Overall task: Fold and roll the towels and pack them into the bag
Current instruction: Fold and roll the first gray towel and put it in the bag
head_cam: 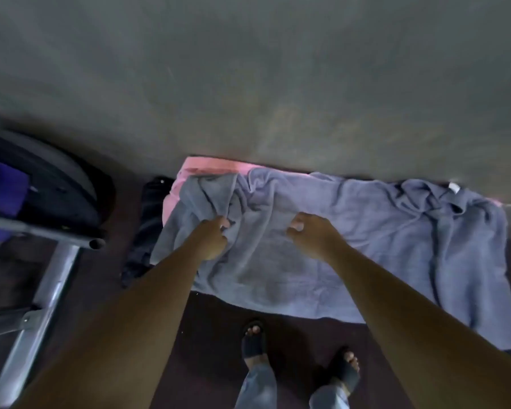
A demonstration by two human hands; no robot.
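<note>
Grey towel spread on the floor, both grips on its left half

At the far left we see a metal frame (42, 290) slanting up the picture. Behind it is a dark rounded object (68, 190) with purple cloth (0, 187) against it; we cannot tell what this object is. Just to the right, a black crumpled item (148, 219) lies on the dark maroon floor (213, 335), touching the left edge of the towels.

Next comes a pink towel (207, 165), of which we see only a strip along the far left corner, because the grey towel (366, 231) lies over it. The grey towel is spread out flat on the floor, wrinkled at its left and right ends. Its far edge lies along a plain grey surface (248, 84).

The left grip (214, 240) is on the towel's left part, fingers curled round a bunched fold of the grey cloth. The right grip (313, 237) is near it, over the middle of the towel with fingers curled downward. We cannot tell whether it is pinching cloth or only touching it.

Farther right, a small white tag (454, 188) sits at the towel's far right corner. Below the towel's near edge we see our two feet in dark sandals (253, 340), standing on the floor
</note>
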